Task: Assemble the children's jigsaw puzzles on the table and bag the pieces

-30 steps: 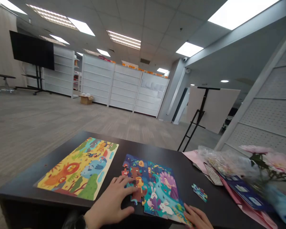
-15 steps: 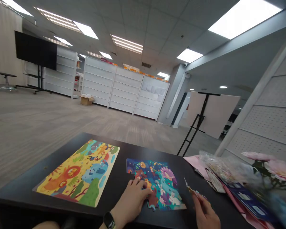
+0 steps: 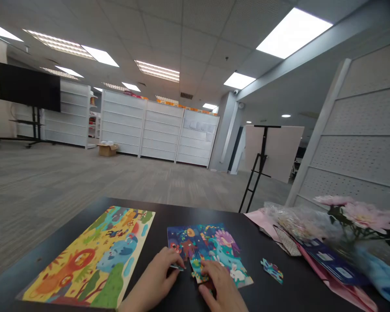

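A partly assembled jigsaw puzzle (image 3: 227, 251) with dark blue and teal animal pictures lies on the black table. My left hand (image 3: 159, 277) is beside its lower left edge, fingers closed on a small puzzle piece (image 3: 178, 267) seen almost edge-on. Over the lower left part of the puzzle, my right hand (image 3: 222, 286) is closed, thumb and fingers around a yellow-green puzzle piece (image 3: 197, 269). Whether that piece is joined to the rest is hidden by my fingers. A loose puzzle piece (image 3: 272, 270) lies on the table to the right.
A yellow animal puzzle board (image 3: 94, 255) lies on the left of the table (image 3: 84, 221). Along the right are clear plastic packaging (image 3: 292, 221), a dark blue printed packet (image 3: 331, 260) and pink flowers (image 3: 364, 214). An easel (image 3: 263, 160) stands beyond the table.
My right hand has moved left from beside the puzzle onto its lower part. My left hand has shifted left off the puzzle and now grips a piece. The loose piece at right now shows.
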`<state>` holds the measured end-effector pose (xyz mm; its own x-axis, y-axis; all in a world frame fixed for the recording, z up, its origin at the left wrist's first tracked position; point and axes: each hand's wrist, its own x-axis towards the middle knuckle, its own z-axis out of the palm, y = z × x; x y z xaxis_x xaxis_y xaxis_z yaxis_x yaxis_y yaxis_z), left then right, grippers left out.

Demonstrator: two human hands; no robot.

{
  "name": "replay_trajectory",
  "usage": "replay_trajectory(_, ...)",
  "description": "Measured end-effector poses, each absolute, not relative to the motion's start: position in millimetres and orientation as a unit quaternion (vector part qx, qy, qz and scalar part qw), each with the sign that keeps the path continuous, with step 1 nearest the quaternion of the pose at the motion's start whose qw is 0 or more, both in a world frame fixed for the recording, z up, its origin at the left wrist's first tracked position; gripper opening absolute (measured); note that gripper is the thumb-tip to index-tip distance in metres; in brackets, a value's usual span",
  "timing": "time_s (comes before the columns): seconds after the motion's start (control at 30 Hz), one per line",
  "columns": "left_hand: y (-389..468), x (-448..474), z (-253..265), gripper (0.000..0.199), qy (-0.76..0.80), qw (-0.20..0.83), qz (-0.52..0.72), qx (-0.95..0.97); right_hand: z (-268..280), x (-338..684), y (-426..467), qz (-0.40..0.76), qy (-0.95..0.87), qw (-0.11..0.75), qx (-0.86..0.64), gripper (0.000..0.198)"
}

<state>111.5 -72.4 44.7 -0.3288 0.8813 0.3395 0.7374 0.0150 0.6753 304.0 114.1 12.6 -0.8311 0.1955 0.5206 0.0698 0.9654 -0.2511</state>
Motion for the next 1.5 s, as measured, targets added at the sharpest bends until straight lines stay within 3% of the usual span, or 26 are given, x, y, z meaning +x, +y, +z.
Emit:
replay_trajectory(0.13,-83.2,102.7,51.2,0.030,0.738,0.127,0.326,0.576,34.6,307.8,97.3,0.157,-0.957,0.238,-0.054,0.048)
replay_trajectory(0.27,-76.4,109.6,49.8,0.044,0.755,0.095,0.295,0.577,35.8,306.1,91.8,0.149,-0.962,0.230,-0.013,0.033)
replay_trajectory(0.37,-63.9,121.8,43.2,0.054,0.744,0.099,0.275,0.601,21.3,307.1,96.2,0.105,-0.965,0.241,0.016,0.033)
replay_trajectory(0.57,-52.1,126.9,35.8,0.039,0.736,0.069,0.267,0.618,-1.2,307.6,100.8,0.105,-0.954,0.280,-0.022,0.022)
replay_trajectory(0.7,-57.5,116.8,32.2,0.051,0.741,0.052,0.317,0.589,-8.2,305.6,98.8,0.147,-0.936,0.306,-0.088,0.006)
replay_trajectory(0.87,-62.3,107.5,24.3,0.052,0.687,0.050,0.408,0.599,-13.3,303.0,96.7,0.138,-0.923,0.338,-0.124,0.015)
replay_trajectory(1.1,-56.2,103.6,22.7,0.055,0.683,0.046,0.437,0.584,-1.4,300.3,87.2,0.115,-0.930,0.320,-0.138,0.018)
replay_trajectory(1.3,-78.4,93.2,40.5,0.074,0.790,0.088,0.331,0.508,21.7,273.3,95.2,0.158,-0.915,0.343,-0.143,0.026)
replay_trajectory(1.43,-90.6,94.6,39.9,0.065,0.806,0.143,0.296,0.492,35.5,244.1,101.3,0.160,-0.913,0.340,-0.158,0.024)
replay_trajectory(1.5,-93.0,96.0,37.4,0.070,0.795,0.164,0.304,0.499,37.2,238.4,95.1,0.156,-0.917,0.335,-0.148,0.029)
